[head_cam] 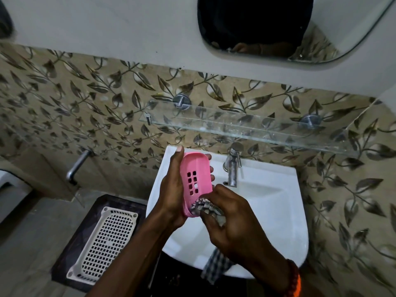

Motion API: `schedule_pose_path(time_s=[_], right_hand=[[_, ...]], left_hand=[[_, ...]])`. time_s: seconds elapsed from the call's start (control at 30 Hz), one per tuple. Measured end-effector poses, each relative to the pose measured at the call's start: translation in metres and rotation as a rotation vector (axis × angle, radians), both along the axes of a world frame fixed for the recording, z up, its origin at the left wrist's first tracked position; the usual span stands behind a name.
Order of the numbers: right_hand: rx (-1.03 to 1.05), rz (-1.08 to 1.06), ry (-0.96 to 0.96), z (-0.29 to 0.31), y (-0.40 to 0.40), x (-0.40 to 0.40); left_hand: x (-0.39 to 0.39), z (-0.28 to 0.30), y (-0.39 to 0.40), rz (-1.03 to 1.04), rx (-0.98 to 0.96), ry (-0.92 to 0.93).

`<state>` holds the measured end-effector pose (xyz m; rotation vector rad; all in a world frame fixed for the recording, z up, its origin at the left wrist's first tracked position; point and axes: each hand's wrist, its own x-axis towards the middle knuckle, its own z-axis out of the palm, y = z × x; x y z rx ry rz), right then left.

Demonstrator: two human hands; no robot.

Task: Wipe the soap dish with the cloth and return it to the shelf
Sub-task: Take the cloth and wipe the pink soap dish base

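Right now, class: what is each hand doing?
Left hand: closed round the pink soap dish, holding it over the sink.
Right hand: closed on the checked cloth, pressing it against the dish's lower end.

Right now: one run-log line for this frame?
step: wiping | left hand: holds soap dish over sink | right hand: presses cloth into dish's near end | shelf: dish not returned

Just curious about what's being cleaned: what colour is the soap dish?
Pink. The soap dish shows best in the head view, held in the left hand over the sink.
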<state>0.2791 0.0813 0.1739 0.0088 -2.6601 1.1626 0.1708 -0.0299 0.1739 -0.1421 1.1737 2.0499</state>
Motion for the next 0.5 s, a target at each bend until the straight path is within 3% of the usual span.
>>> schedule_pose_path(time_s=[0.17,0.37,0.5], right_hand=[[0.371,-0.139,-0.028,0.007,0.009,-0.01],[0.194,-0.007,-0.026,0.006,0.009,-0.006],[0.345,-0.08,0.06,0.01,0.005,-0.016]], left_hand=[[0.001,-0.001,-0.001,-0.045,0.033,-0.023],[0.0,0.0,-0.002,-0.065,0.068,-0.062],[-0.002,-0.001,-0.001,-0.094,0.086,-0.068]])
